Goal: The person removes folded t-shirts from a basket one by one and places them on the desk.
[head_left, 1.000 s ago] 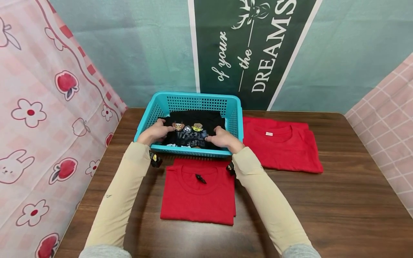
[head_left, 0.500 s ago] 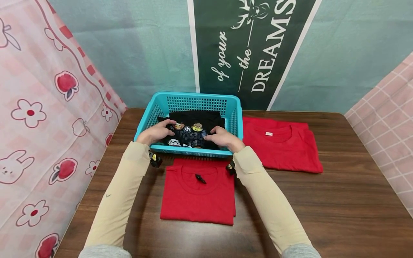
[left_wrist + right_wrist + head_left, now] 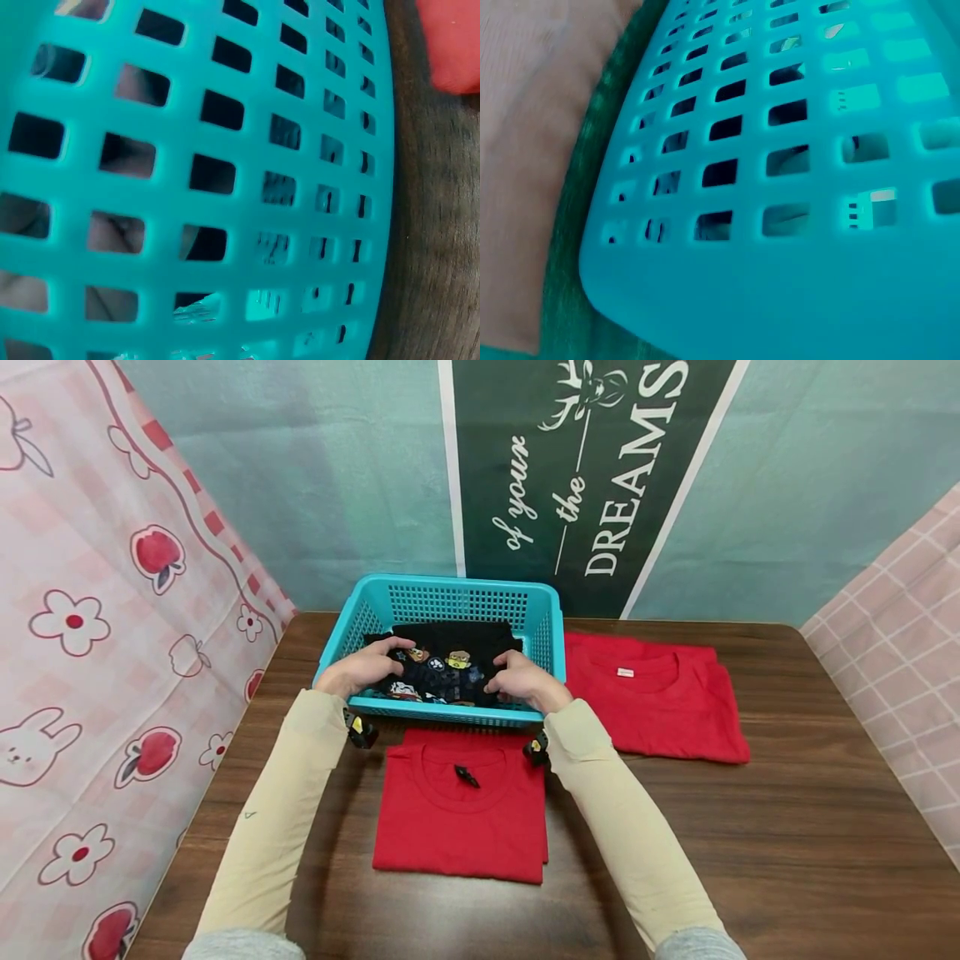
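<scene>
A black T-shirt (image 3: 450,635) with a cartoon print lies folded inside the turquoise plastic basket (image 3: 450,716). My left hand (image 3: 360,668) reaches over the basket's front left corner and rests its fingers on the shirt's left side. At the right side of the shirt, my right hand (image 3: 525,679) touches the cloth with fingers and thumb spaced apart; its other fingers are hidden. Both wrist views show mostly the basket's perforated wall, and its holes reveal only bits of cloth and hand.
One folded red T-shirt (image 3: 461,827) lies in front of the basket, with a small black object (image 3: 467,776) on it. To the basket's right lies another folded red T-shirt (image 3: 652,702). Curtains hang behind and left of the wooden table (image 3: 787,827).
My left fingers have come up onto the top of the black T-shirt. My right hand has shifted slightly, and the printed cloth lies a little differently, its far edge slightly nearer me.
</scene>
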{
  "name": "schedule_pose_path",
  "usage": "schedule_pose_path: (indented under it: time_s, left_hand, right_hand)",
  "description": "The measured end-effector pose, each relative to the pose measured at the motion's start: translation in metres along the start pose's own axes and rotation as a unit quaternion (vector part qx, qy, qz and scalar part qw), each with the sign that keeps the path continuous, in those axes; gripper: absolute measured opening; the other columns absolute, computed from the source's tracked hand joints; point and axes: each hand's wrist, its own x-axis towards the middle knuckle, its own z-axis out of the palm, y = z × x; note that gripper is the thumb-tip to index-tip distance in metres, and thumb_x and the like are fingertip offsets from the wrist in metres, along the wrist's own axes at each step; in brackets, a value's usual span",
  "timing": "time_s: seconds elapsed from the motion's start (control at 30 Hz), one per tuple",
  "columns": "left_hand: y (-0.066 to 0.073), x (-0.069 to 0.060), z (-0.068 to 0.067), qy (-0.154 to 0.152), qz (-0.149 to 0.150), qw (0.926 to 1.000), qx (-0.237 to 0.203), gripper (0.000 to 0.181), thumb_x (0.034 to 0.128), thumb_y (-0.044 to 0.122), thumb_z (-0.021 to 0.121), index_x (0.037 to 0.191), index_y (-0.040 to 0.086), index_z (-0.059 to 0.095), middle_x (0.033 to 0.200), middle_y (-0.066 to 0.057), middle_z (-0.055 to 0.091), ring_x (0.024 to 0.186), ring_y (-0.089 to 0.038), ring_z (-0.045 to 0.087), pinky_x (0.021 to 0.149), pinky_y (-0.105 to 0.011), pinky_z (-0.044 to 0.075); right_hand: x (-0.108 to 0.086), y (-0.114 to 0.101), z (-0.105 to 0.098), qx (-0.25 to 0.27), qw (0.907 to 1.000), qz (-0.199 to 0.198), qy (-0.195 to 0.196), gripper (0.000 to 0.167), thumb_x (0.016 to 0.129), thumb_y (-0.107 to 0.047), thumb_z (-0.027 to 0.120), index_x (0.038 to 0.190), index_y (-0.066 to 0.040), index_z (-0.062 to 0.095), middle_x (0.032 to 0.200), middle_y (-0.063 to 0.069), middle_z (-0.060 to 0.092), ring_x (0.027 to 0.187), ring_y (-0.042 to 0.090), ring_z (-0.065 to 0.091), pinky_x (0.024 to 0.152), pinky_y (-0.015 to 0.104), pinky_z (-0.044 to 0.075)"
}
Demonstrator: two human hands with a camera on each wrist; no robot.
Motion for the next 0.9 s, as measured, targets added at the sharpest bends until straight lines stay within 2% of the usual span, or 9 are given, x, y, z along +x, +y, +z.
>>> schedule_pose_path:
  time_s: [0.23, 0.3, 0.37, 0.43, 0.5, 0.63, 0.7, 0.83, 0.9]
  left_hand:
    - [-0.0002, 0.0003, 0.0007, 0.008, 0.015, 0.9996, 0.022, 0.056, 0.0929, 0.005, 0.043, 0.148, 0.009, 0.035, 0.146, -0.019, 0.030, 0.057, -0.018, 0.025, 0.064, -0.034, 0.031]
    - [0.0006, 0.0009, 0.0019, 0.018, 0.008, 0.9995, 0.027, 0.053, 0.0942, 0.008, 0.045, 0.147, 0.008, 0.038, 0.147, -0.019, 0.031, 0.071, -0.020, 0.037, 0.070, -0.036, 0.035]
    - [0.0013, 0.0021, 0.0035, 0.032, -0.002, 0.9988, 0.037, 0.049, 0.0962, 0.012, 0.048, 0.145, 0.009, 0.041, 0.151, -0.018, 0.030, 0.095, -0.025, 0.046, 0.084, -0.040, 0.041]
    - [0.0013, 0.0040, 0.0051, 0.045, -0.012, 0.9978, 0.047, 0.047, 0.0978, 0.016, 0.050, 0.144, 0.010, 0.044, 0.155, -0.017, 0.028, 0.122, -0.028, 0.040, 0.099, -0.044, 0.039]
    - [0.0018, 0.0046, 0.0068, 0.052, -0.016, 0.9968, 0.059, 0.046, 0.0979, 0.016, 0.052, 0.143, 0.009, 0.044, 0.157, -0.016, 0.025, 0.128, -0.030, 0.037, 0.102, -0.044, 0.038]
    - [0.0019, 0.0032, 0.0076, 0.045, -0.004, 0.9970, 0.062, 0.050, 0.0957, 0.006, 0.051, 0.145, 0.008, 0.041, 0.158, -0.017, 0.020, 0.117, -0.029, 0.034, 0.087, -0.039, 0.037]
    - [0.0007, 0.0030, 0.0067, 0.030, 0.016, 0.9974, 0.064, 0.054, 0.0941, 0.002, 0.050, 0.147, 0.008, 0.038, 0.159, -0.017, 0.018, 0.098, -0.029, 0.039, 0.082, -0.038, 0.036]
    - [-0.0018, 0.0044, 0.0042, -0.003, 0.052, 0.9965, 0.065, 0.062, 0.0922, -0.001, 0.048, 0.151, 0.010, 0.031, 0.160, -0.014, 0.017, 0.063, -0.022, 0.031, 0.079, -0.039, 0.036]
    - [-0.0007, 0.0039, 0.0034, -0.012, 0.064, 0.9956, 0.067, 0.063, 0.0918, -0.001, 0.048, 0.151, 0.009, 0.029, 0.160, -0.014, 0.017, 0.061, -0.018, 0.029, 0.078, -0.038, 0.035]
  right_hand:
    - [0.0023, 0.0002, -0.0013, 0.032, 0.9994, 0.004, -0.008, 0.072, 0.088, -0.005, 0.062, 0.148, -0.004, 0.022, 0.146, 0.016, 0.031, 0.065, 0.015, 0.048, 0.073, 0.028, 0.048]
    - [0.0023, 0.0002, -0.0015, 0.034, 0.9994, 0.003, -0.010, 0.072, 0.087, -0.005, 0.063, 0.148, -0.004, 0.023, 0.146, 0.016, 0.032, 0.067, 0.015, 0.049, 0.075, 0.028, 0.049]
    - [0.0019, -0.0002, -0.0017, 0.034, 0.9993, 0.001, -0.012, 0.071, 0.087, -0.005, 0.064, 0.147, -0.003, 0.025, 0.144, 0.016, 0.034, 0.068, 0.015, 0.050, 0.077, 0.030, 0.050]
    - [0.0019, -0.0002, -0.0021, 0.028, 0.9995, -0.003, -0.011, 0.069, 0.087, -0.006, 0.064, 0.145, -0.001, 0.027, 0.139, 0.015, 0.038, 0.068, 0.016, 0.050, 0.080, 0.032, 0.051]
    - [0.0016, 0.0001, -0.0024, 0.022, 0.9997, -0.008, -0.008, 0.067, 0.087, -0.006, 0.065, 0.143, 0.000, 0.030, 0.132, 0.015, 0.042, 0.067, 0.016, 0.049, 0.082, 0.036, 0.050]
    - [0.0025, 0.0005, -0.0026, 0.005, 0.9998, -0.019, 0.008, 0.061, 0.086, -0.008, 0.065, 0.140, 0.000, 0.038, 0.113, 0.011, 0.049, 0.063, 0.014, 0.047, 0.084, 0.039, 0.047]
    - [0.0035, 0.0008, -0.0025, -0.003, 0.9997, -0.019, 0.017, 0.057, 0.087, -0.010, 0.064, 0.138, 0.000, 0.042, 0.106, 0.011, 0.051, 0.064, 0.015, 0.044, 0.083, 0.039, 0.046]
    - [0.0058, 0.0015, -0.0017, -0.025, 0.9985, -0.026, 0.041, 0.050, 0.089, -0.016, 0.063, 0.134, 0.000, 0.048, 0.117, 0.011, 0.054, 0.079, 0.016, 0.050, 0.087, 0.036, 0.048]
    - [0.0068, 0.0019, -0.0015, -0.032, 0.9971, -0.040, 0.057, 0.046, 0.092, -0.019, 0.062, 0.132, 0.000, 0.051, 0.125, 0.013, 0.054, 0.090, 0.019, 0.053, 0.088, 0.036, 0.049]
